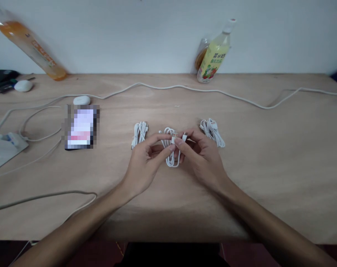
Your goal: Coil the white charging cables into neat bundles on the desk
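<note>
Between my two hands is a coiled white USB cable [170,162], its loops hanging below my fingers. My left hand [146,159] pinches it from the left, thumb and index finger near the USB plug. From the other side my right hand [204,155] grips it, with the thumb at the USB plug and a smaller connector standing up beside the index finger. A bundled white cable [139,132] lies on the table just beyond my left hand. Another bundled white cable [212,131] lies behind my right hand.
A phone [81,128] and a white earbud case [81,100] lie to the left, near a white power strip [7,148]. One long white cord [179,86] crosses the back of the table. An orange drink bottle [32,48] and a yellow drink bottle [215,55] stand by the wall.
</note>
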Tool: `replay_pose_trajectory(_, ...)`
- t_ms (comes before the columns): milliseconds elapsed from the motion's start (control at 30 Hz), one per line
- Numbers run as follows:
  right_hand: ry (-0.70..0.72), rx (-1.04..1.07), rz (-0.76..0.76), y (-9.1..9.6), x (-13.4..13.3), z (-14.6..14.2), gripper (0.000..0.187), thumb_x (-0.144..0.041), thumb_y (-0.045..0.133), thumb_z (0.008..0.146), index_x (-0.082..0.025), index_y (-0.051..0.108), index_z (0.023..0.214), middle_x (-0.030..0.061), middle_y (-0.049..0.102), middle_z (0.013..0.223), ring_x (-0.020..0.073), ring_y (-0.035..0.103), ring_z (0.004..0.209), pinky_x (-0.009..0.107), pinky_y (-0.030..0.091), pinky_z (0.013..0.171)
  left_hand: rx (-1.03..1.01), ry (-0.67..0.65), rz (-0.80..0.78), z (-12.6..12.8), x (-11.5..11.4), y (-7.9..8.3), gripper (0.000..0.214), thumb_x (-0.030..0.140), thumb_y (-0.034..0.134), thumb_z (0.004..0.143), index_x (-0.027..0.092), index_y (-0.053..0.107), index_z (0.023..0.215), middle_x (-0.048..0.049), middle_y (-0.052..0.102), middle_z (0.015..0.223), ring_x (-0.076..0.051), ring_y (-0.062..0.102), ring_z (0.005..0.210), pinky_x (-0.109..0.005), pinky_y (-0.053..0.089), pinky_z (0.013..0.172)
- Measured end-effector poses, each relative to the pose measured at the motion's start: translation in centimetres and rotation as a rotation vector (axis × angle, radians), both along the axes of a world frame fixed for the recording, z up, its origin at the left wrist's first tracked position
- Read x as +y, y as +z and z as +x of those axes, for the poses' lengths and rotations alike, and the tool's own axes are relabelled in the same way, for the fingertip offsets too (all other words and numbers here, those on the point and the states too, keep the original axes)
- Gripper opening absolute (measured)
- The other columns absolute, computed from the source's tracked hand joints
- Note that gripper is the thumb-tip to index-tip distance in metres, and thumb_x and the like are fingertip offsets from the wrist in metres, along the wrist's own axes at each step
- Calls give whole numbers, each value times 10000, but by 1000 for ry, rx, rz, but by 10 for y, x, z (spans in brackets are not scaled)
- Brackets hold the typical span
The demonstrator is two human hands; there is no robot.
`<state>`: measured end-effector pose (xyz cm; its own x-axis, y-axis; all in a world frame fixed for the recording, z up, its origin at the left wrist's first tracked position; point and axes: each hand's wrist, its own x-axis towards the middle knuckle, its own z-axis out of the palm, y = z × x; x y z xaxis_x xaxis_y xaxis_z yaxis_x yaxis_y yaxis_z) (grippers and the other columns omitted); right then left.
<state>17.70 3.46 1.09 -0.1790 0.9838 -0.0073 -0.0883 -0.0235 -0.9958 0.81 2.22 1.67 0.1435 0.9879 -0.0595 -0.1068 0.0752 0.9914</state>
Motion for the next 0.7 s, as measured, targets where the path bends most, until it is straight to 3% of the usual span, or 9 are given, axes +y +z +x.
replay_pose_trajectory(133, 21, -12, 23, 0, -1, 1, 225, -467, 746, 997, -252, 683, 970, -19, 684, 795, 165, 664, 708, 322, 581, 671, 10, 50, 21, 0, 2, 2, 132, 317, 836, 937, 211, 815, 1013, -22, 832, 915, -184, 765, 771, -311, 633, 758)
replay_pose_trajectory(267, 48, -32, 35, -3, -2, 1, 219, -464, 751, 1001, -254, 696, 1024, -2, 697, 869, 181, 672, 779, 340, 582, 725, 24, 86, 27, 0, 3, 0, 210, 390, 881, 898, 203, 811, 964, -35, 825, 907, -197, 760, 762, -326, 632, 739)
replay_pose_trajectory(433, -71, -212, 149, -5, -4, 2, 162, -413, 723, 1032, -282, 780, 1109, 43, 671, 1031, 202, 653, 858, 359, 572, 740, 13, 127, 24, 0, 4, -2, 224, 396, 887, 887, 205, 776, 923, -39, 828, 949, -198, 763, 792, -321, 630, 747)
replay_pose_trajectory(567, -92, -368, 268, -2, -5, 4, 217, -338, 670, 1056, -293, 813, 1213, 44, 639, 949, 227, 616, 889, 381, 556, 770, -4, 135, 6, 0, 5, -3, 228, 375, 896, 875, 201, 751, 905, -37, 827, 969, -177, 746, 762, -310, 625, 743)
replay_pose_trajectory(700, -79, -340, 243, -1, -6, 4, 286, -314, 660, 1046, -289, 774, 1306, 36, 657, 965, 216, 626, 864, 378, 558, 750, 26, 157, -6, 0, 4, -2, 258, 389, 921, 851, 204, 750, 909, -31, 819, 952, -177, 743, 749, -309, 623, 732)
